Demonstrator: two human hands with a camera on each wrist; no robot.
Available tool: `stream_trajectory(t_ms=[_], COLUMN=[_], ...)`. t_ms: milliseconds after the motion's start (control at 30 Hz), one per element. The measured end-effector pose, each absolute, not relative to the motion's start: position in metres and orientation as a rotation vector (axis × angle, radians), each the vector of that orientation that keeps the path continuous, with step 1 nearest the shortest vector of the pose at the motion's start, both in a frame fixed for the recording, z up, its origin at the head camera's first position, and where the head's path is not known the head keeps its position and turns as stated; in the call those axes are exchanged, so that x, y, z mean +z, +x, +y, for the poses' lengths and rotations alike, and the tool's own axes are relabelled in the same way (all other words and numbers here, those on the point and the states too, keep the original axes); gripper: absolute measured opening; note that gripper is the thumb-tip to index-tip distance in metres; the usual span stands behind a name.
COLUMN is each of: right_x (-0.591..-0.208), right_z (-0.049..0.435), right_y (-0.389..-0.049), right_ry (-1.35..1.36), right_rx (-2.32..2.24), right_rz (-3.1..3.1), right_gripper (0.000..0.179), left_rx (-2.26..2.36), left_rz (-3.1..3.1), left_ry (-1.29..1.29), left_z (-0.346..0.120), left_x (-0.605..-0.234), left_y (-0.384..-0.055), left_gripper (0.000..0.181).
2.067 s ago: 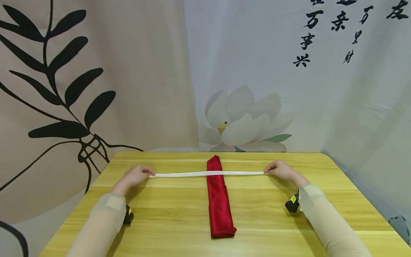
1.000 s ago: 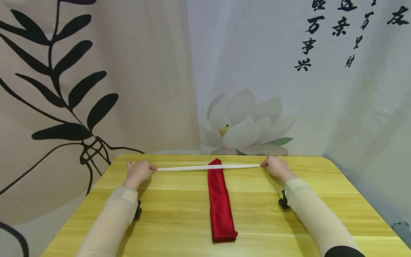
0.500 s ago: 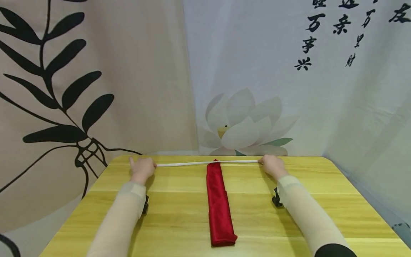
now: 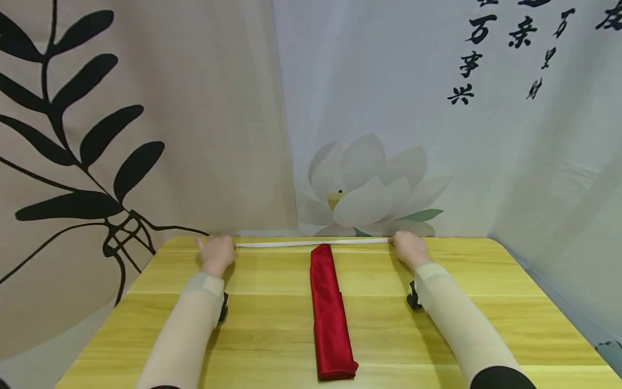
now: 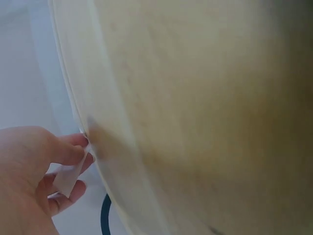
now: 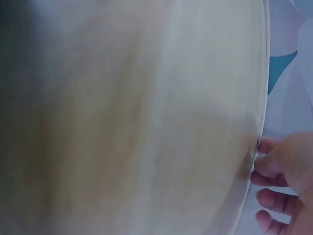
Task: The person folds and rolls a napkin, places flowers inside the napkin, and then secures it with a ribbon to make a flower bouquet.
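Note:
My left hand (image 4: 217, 254) and right hand (image 4: 410, 248) pinch a thin white strip (image 4: 311, 242) near its two ends. It is stretched straight along the far edge of the table, just beyond the tip of a long folded red satin cloth (image 4: 332, 319). In the left wrist view, the strip's loose whitish end (image 5: 67, 180) hangs among the left fingers (image 5: 73, 142), next to the table edge. The right wrist view shows the right thumb and forefinger pressed together at that edge, the other fingers (image 6: 276, 200) curled beside them.
The yellow wooden table (image 4: 262, 324) ends at a hanging backdrop (image 4: 233, 135) printed with dark leaves and a pale lotus (image 4: 369, 183). A small black camera (image 4: 413, 297) sits on the right wrist. The red cloth lies lengthwise between the forearms.
Both hands have moved away toward the far table edge and slightly closer together, carrying the strip from across the red cloth to beyond its far tip. The cloth stays put.

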State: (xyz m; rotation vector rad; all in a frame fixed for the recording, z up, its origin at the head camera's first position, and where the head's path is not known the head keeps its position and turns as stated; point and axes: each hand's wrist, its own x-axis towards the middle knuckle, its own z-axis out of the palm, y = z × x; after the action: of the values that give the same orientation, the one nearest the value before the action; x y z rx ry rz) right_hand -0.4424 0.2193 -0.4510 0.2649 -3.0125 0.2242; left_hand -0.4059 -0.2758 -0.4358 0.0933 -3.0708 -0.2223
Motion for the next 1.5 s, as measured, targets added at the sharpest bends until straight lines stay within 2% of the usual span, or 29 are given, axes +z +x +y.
stream_trajectory(t_ms=[300, 800, 1067, 1500], right_x=[-0.454, -0.45, -0.45, -0.448], right_z=[0.219, 0.219, 0.219, 0.219], right_y=[-0.455, -0.457, -0.457, -0.457], right_ry=[0.21, 0.21, 0.193, 0.185], right_rx=[0.216, 0.229, 0.214, 0.234], right_rz=[-3.038, -3.053, -3.074, -3.072], right_gripper=[0.038, 0.039, 0.036, 0.036], left_rx=[-0.225, -0.22, -0.217, -0.214], left_rz=[-3.089, -3.094, -3.108, -3.111], left_ry=[0.118, 0.144, 0.11, 0.107], left_z=[-0.277, -0.273, -0.275, -0.279], left_x=[-0.44, -0.439, -0.44, -0.442], left_y=[-0.417, -0.425, -0.427, -0.431], left_gripper=[0.024, 0.023, 0.041, 0.043])
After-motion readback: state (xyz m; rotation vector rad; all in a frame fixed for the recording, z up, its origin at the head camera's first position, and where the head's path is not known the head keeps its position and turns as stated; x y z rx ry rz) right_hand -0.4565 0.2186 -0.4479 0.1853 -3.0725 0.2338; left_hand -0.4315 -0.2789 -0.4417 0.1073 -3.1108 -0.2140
